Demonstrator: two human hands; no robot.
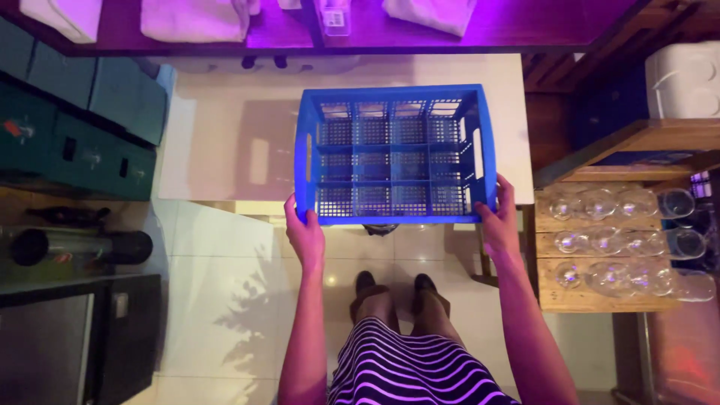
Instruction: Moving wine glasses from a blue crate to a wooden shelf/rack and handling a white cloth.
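Observation:
A blue plastic crate (393, 219) with an empty grid of compartments rests on the near part of a white table (225, 142), its near edge jutting past the table edge. My left hand (304, 231) grips the crate's near left corner. My right hand (498, 222) grips the near right corner. Both arms reach forward from my body, and my striped skirt and dark shoes show below.
A wooden shelf (577, 300) at the right holds rows of wine glasses (600, 240) lying on their sides. Dark green boxes (75, 127) stand at the left. Folded white towels (195, 19) lie on a shelf beyond the table. A white cooler (686, 79) sits at the upper right.

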